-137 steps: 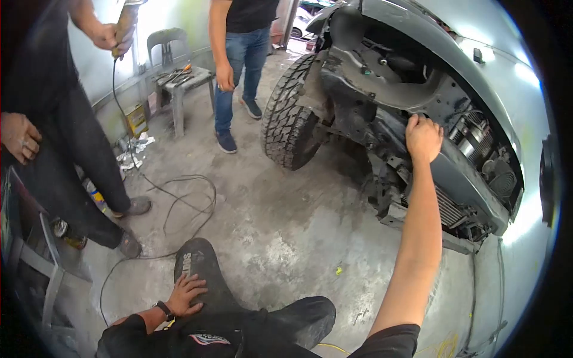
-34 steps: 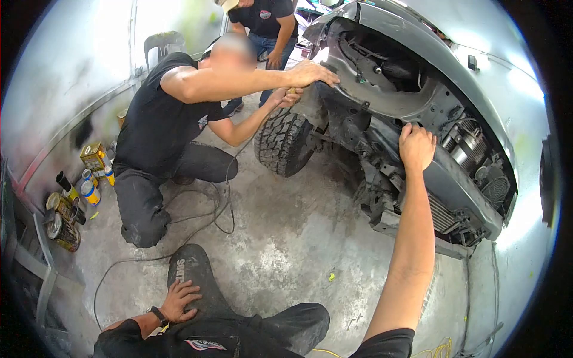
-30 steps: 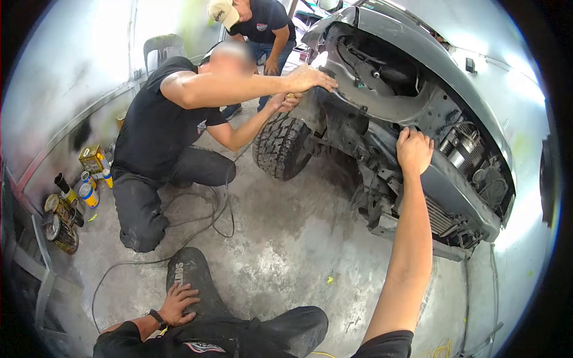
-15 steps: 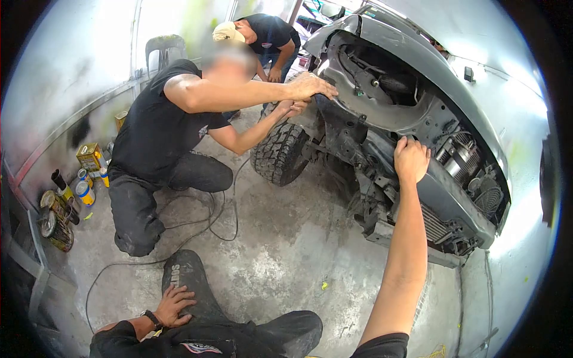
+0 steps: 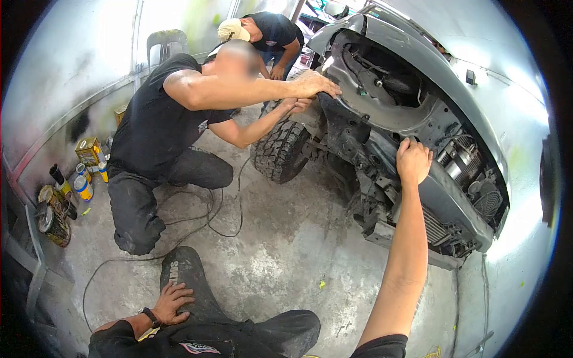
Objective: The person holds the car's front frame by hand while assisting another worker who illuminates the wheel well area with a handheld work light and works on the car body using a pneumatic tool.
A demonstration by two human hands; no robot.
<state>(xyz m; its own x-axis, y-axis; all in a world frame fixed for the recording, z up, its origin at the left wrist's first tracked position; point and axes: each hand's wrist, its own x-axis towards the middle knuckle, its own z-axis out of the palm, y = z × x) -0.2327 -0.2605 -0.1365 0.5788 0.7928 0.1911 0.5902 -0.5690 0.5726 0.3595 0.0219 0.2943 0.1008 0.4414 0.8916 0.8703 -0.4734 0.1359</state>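
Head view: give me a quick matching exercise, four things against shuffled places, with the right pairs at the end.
1. Left hand
2. Right hand
3. Dark cable
4. Chair

A. Looped on the floor
B. Behind the crouching person
C. On the wearer's leg
D. On the vehicle

Pairs: 1-C, 2-D, 3-A, 4-B.

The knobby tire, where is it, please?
In the head view, the knobby tire is near the centre, below the crouching co-worker's hands, left of the vehicle's exposed frame.
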